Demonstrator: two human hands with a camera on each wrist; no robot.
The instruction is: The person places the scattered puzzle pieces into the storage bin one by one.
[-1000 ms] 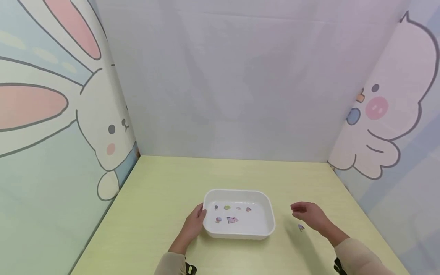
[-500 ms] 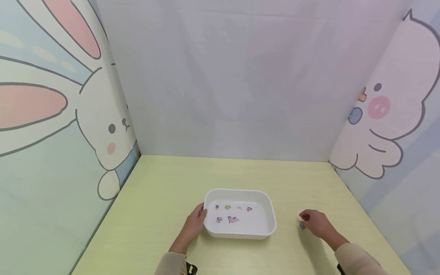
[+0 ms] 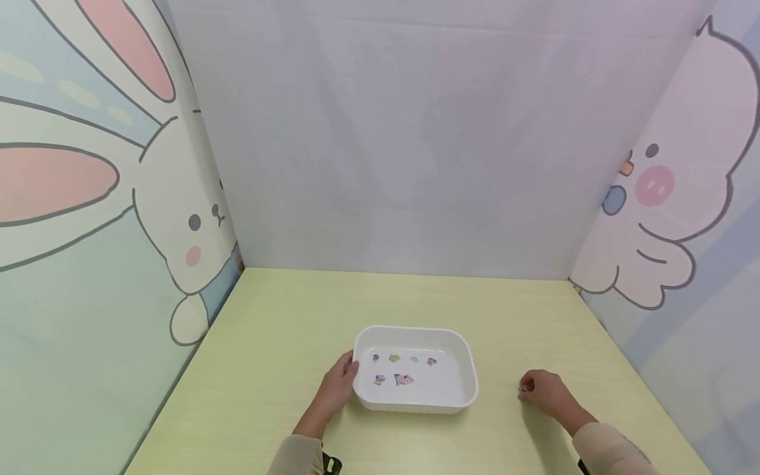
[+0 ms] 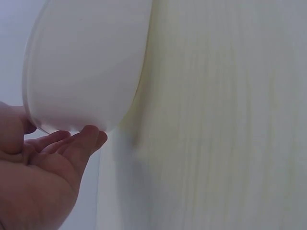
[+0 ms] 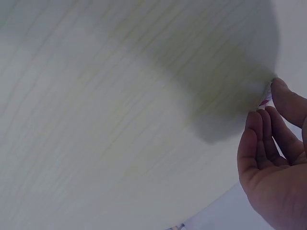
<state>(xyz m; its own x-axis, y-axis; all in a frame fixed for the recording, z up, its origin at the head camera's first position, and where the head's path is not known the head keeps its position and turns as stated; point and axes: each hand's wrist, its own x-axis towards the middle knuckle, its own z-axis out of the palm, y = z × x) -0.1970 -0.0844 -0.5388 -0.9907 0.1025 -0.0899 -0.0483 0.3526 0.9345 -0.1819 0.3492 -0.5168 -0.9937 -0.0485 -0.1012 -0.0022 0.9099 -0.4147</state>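
Observation:
My left hand (image 3: 336, 386) grips the left end of a white plastic tray (image 3: 415, 406), thumb over the rim and fingers against the outer wall. In the left wrist view the fingers bend round the tray's end wall (image 4: 88, 62). Several small colourful flat cutouts lie in the tray, among them a pink one (image 3: 404, 379) and a green one (image 3: 394, 358). Right of the tray, close over the table, my right hand (image 3: 547, 394) pinches another small cutout (image 5: 265, 98) between thumb and fingertips. Most of that piece is hidden by the fingers.
The tray stands on a pale yellow wood-grain table (image 3: 297, 300). A grey-white cloth (image 3: 404, 145) closes off the back. Side panels carry a cartoon rabbit (image 3: 178, 231) on the left and a cartoon bird (image 3: 671, 198) on the right.
My right hand has come down to the cutout on the table, and its fingers have closed on it. The left hand keeps its hold on the tray.

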